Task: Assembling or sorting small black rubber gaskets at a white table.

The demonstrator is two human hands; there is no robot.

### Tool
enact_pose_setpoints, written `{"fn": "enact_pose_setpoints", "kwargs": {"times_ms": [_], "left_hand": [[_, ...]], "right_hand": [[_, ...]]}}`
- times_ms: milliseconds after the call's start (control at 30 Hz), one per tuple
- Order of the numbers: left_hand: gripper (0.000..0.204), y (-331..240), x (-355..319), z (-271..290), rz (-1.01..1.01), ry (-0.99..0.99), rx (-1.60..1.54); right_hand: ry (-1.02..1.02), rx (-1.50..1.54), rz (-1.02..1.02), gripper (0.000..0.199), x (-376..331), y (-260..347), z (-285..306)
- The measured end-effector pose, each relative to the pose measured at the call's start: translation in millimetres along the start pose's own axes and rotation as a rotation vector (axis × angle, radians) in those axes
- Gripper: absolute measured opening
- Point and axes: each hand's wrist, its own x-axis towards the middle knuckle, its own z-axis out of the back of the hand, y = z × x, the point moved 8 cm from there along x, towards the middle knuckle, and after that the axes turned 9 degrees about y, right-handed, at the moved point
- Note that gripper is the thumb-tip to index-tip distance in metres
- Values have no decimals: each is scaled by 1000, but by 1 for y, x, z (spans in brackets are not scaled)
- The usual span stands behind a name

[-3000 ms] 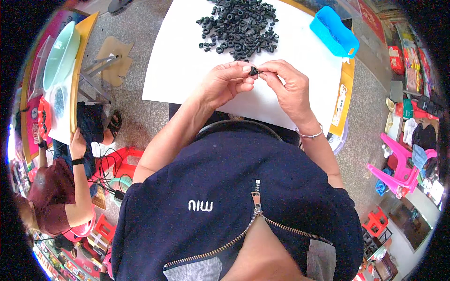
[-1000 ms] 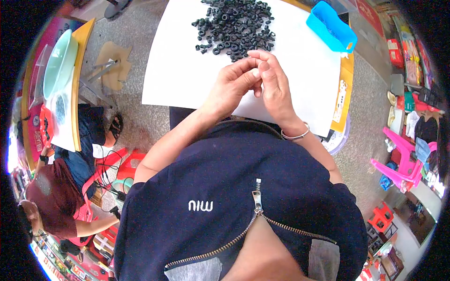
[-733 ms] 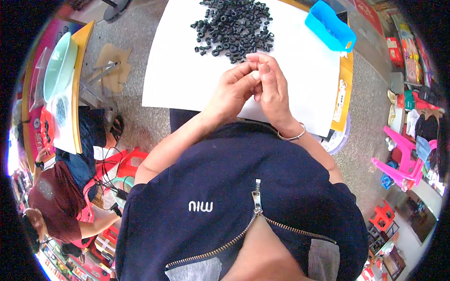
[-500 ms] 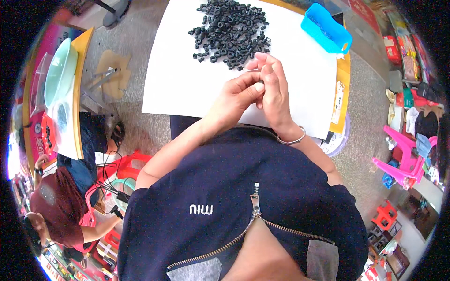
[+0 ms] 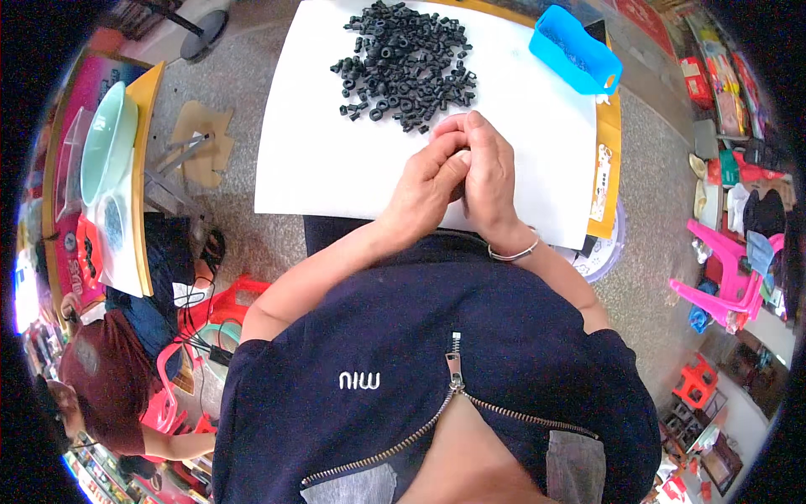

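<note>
My left hand (image 5: 422, 191) and my right hand (image 5: 491, 178) are pressed together over the near part of a white sheet (image 5: 336, 164). The left thumb and fingers are bent in a pinch against the right palm. Curled fingers hide what lies between them; only a small dark spot shows. Just beyond my fingertips a heap of small black parts (image 5: 403, 63) is spread on the sheet, some of them ring-shaped, others short and stubby. A bracelet circles my right wrist.
A blue plastic basket (image 5: 575, 52) with small bits inside stands at the far right of the table. To the left, a second table carries a pale green basin (image 5: 109, 139). A person in a maroon top (image 5: 105, 378) sits at lower left. A pink stool (image 5: 726, 277) stands at right.
My joined hands have come slightly nearer to me, and the right fingers have curled further over the left. The view has shifted a little. The person's arm at lower left has moved down.
</note>
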Motion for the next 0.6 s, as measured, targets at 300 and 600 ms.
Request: {"fn": "enact_pose_setpoints", "kwargs": {"times_ms": [300,600], "left_hand": [[21,5,-1,-1,40,-23,65],[32,8,5,29,123,28,-285]], "right_hand": [[-87,-26,29,37,-6,-3,4],[219,-221,214,23,1,9,-1]]}}
